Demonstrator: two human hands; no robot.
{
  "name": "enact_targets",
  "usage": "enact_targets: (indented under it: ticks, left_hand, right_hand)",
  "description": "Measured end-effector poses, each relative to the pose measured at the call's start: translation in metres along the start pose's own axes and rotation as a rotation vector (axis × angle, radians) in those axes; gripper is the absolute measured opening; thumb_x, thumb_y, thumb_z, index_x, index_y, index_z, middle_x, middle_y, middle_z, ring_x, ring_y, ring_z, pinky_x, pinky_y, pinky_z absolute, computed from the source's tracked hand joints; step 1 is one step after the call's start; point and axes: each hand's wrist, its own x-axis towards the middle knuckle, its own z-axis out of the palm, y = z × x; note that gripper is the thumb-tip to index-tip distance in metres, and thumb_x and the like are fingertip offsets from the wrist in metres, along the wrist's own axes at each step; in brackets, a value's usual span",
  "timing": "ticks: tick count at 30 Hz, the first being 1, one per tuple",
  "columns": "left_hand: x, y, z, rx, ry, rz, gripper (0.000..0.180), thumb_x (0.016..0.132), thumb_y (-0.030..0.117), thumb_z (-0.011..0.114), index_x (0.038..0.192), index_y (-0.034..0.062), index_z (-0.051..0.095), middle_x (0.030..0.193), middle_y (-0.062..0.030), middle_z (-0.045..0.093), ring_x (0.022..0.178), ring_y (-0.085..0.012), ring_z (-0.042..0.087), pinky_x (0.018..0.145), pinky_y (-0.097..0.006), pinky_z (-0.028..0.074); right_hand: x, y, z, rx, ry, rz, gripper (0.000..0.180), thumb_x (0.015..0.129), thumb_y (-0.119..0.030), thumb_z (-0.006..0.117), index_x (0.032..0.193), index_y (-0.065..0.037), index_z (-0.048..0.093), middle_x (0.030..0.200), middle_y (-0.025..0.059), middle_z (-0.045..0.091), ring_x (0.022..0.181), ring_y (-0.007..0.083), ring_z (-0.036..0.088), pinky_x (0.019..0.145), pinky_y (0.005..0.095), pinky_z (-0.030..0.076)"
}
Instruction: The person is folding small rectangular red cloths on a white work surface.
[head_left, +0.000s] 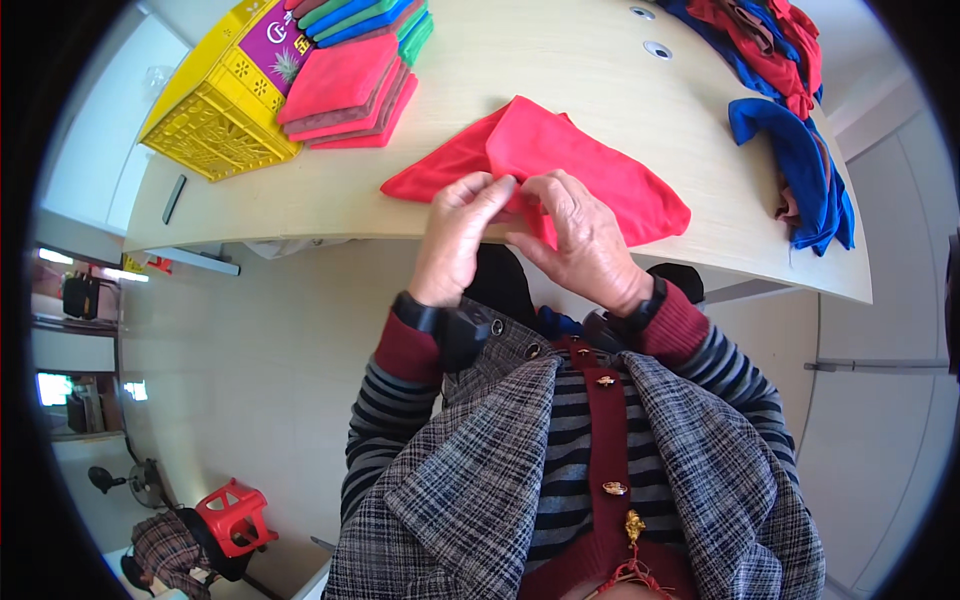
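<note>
A red cloth [600, 180] lies loosely spread at the table's near edge, its far corner pointing away from me. My left hand [455, 235] pinches the near edge of this cloth between thumb and fingers. Close beside it, my right hand [580, 235] is closed on the same edge, fingers curled, with a bit of cloth showing below them. The fingertips of both hands almost meet. Beyond my left hand stands a stack of folded cloths [345, 80], red and brownish, with blue and green ones behind.
A yellow plastic basket [215, 125] stands at the table's left, near a small dark strip [174, 199]. Crumpled red and blue cloths [765, 45] lie far right, with a blue cloth [800, 165] nearer. A person [165, 550] and a red stool [237, 517] are lower left.
</note>
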Motion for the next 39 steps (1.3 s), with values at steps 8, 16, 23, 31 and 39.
enact_targets:
  ticks: [8,16,23,31,39]
  left_hand:
    - [0.022,-0.027,-0.028,0.568,-0.064,0.221,0.024,0.101,0.023,0.065,0.101,-0.0012,0.067,0.094,-0.0013,0.069,0.086,-0.0119,0.064,0.079,-0.028,0.052]
    - [0.072,-0.050,-0.182,1.538,0.454,0.402,0.022,0.089,0.022,0.074,0.095,0.0028,0.065,0.095,-0.0117,0.067,0.093,-0.0285,0.062,0.080,-0.043,0.050]
    - [0.100,-0.003,-0.201,0.583,0.244,0.350,0.014,0.095,0.018,0.072,0.093,0.0075,0.064,0.083,0.0067,0.056,0.079,-0.0016,0.048,0.071,-0.020,0.040]
    - [0.084,0.129,-0.180,0.359,0.368,0.494,0.008,0.098,0.015,0.068,0.102,0.0086,0.067,0.092,0.0051,0.065,0.081,-0.0041,0.058,0.074,-0.020,0.044]
    - [0.049,0.173,-0.189,0.348,0.133,0.602,0.013,0.100,0.011,0.064,0.111,0.0044,0.065,0.107,-0.0012,0.068,0.096,-0.0083,0.064,0.089,-0.026,0.050]
  right_hand:
    - [-0.005,0.036,0.011,-0.066,-0.005,0.000,0.017,0.089,-0.001,0.070,0.104,-0.001,0.061,0.089,0.0128,0.063,0.081,0.0302,0.066,0.070,0.0349,0.054]
    - [0.005,0.087,-0.055,0.370,0.085,0.378,0.012,0.104,-0.011,0.059,0.111,-0.002,0.063,0.088,-0.0018,0.060,0.080,0.0063,0.057,0.074,0.0238,0.050]
    - [0.016,0.142,-0.178,0.305,0.333,0.307,0.019,0.105,-0.017,0.058,0.116,-0.005,0.067,0.094,-0.0002,0.068,0.081,0.0073,0.062,0.076,0.0225,0.050]
    - [0.010,0.159,-0.303,0.200,0.569,0.276,0.026,0.104,-0.025,0.059,0.118,-0.006,0.068,0.101,0.0011,0.071,0.086,0.0095,0.066,0.082,0.0252,0.053]
    - [-0.016,0.158,-0.326,0.086,0.616,0.298,0.032,0.105,-0.028,0.057,0.125,-0.004,0.066,0.108,0.0061,0.070,0.097,0.0115,0.067,0.099,0.0288,0.050]
